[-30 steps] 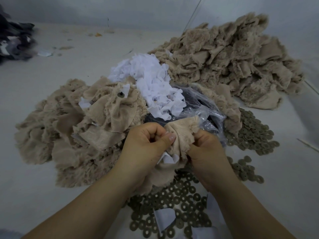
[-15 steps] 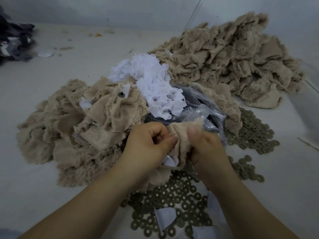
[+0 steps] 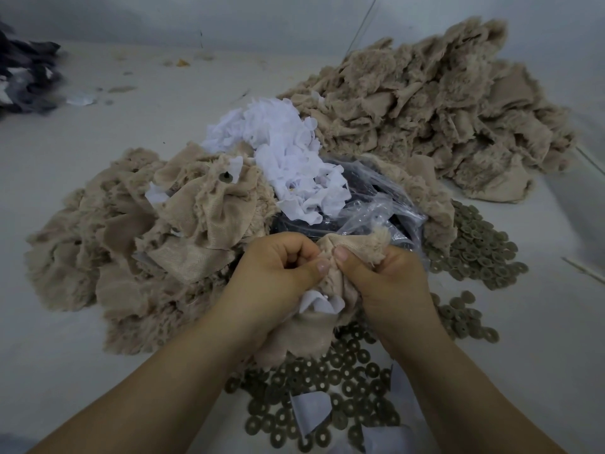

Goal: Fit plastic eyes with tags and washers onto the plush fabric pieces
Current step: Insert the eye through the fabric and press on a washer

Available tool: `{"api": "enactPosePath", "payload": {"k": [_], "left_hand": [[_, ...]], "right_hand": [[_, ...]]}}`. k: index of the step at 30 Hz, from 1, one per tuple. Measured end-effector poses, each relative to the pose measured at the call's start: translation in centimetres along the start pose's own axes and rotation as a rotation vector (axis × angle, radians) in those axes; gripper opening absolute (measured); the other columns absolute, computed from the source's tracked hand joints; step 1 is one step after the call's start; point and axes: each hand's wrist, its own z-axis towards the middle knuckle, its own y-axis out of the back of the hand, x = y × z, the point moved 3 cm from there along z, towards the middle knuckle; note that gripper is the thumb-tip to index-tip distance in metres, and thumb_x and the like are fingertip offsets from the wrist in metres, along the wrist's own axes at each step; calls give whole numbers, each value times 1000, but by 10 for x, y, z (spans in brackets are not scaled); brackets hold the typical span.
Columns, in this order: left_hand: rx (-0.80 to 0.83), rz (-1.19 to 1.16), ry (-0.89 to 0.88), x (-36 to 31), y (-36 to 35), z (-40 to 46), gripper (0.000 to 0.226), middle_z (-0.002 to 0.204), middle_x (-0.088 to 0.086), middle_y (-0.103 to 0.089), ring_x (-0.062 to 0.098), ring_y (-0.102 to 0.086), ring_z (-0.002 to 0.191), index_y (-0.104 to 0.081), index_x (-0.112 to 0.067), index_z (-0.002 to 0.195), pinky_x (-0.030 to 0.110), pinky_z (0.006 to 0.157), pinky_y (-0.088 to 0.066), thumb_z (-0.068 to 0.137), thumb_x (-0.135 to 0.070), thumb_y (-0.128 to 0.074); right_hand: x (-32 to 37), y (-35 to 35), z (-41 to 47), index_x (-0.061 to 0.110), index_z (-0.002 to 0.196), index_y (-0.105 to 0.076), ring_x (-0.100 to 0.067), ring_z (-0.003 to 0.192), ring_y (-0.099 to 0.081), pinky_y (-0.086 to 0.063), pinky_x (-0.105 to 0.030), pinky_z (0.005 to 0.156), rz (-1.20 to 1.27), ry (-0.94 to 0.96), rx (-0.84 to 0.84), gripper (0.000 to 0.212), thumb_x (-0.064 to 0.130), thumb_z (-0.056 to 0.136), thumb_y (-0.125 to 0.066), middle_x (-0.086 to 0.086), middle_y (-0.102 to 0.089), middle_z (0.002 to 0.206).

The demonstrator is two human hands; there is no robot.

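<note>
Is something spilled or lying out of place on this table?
Yes. The washers lie loose across the table, in no container, and a few white tags lie among them. Nothing looks damaged.

Looked forward and down from head height, close over both hands, with the table stretching away to a far wall.

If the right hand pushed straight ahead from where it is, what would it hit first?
Likely the clear plastic bag of dark parts, right beyond the plush piece that the right hand grips. The white tags lie farther back. Depth is uncertain.
</note>
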Motion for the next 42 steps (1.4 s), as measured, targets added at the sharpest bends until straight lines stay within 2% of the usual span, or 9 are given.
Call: {"api": "enactPosePath", "payload": {"k": [3,10,14,18,21,25,29,34,42], "left_hand": [[-19,-41,29,2,-2,-1,19,55,11,-51,7,-43,41,-63,2,71,17,43,-37,90,2,-63],[-52,-65,-34,1,-6,-4,15,75,39,-52,27,-47,60,-64,7,78,35,57,-41,91,0,-63],[-68,-26,-96,3,-7,-5,12,71,30,-57,23,-50,58,-66,2,74,28,53,-46,86,0,-69],[-73,-21,-120,5,-7,-7,14,68,30,-58,37,-48,54,-67,2,73,36,52,-47,85,-1,-70],[-88,17,-116,7,-6,-5,14,67,27,-58,26,-49,54,-66,2,71,32,51,-46,84,1,-71],[-114,-4,-105,10,-7,-1,16,67,26,-60,22,-53,56,-66,0,68,29,52,-48,82,1,-73],[-95,-206,-44,12,-10,1,23,68,20,-69,27,-64,58,-70,-2,70,34,55,-55,80,-23,-72],[-215,-318,-72,20,-10,0,24,58,9,-64,15,-58,50,-69,-12,62,25,48,-50,86,-16,-65],[-250,-271,-225,26,-13,-2,21,75,25,-65,44,-59,67,-73,-18,74,51,63,-56,83,-34,-63]], "right_hand": [[2,1,-1,-10,82,-71,-44,73,-69,-57,-58,65,-79,57,-59,24,13,89,-70,-22,-72,75],[7,1,-1,-20,77,-62,-54,69,-61,-51,-61,58,-94,118,-92,37,13,89,-70,-36,-64,72],[6,3,0,-8,59,-60,-27,45,-54,-48,-37,44,-130,115,-136,38,13,88,-72,-18,-62,53],[6,2,-2,-3,58,-62,-13,46,-52,-46,-32,43,-102,123,-144,34,10,88,-72,-13,-61,51],[3,-1,-4,13,56,-65,-3,45,-54,-45,-20,46,-35,94,-119,34,7,89,-70,6,-61,49],[0,-2,-3,3,58,-65,-19,49,-56,-50,-34,46,-7,68,-148,33,10,90,-70,-12,-63,54],[2,-1,-3,-9,76,-71,-42,69,-69,-57,-58,62,-32,128,-168,25,13,89,-72,-21,-71,72],[2,-2,-4,-4,80,-73,-36,74,-71,-59,-52,67,-52,122,-174,22,16,90,-71,-14,-74,75],[-1,-2,0,1,83,-68,-41,75,-69,-57,-59,66,-18,81,-132,36,36,89,-68,-21,-71,79]]}}
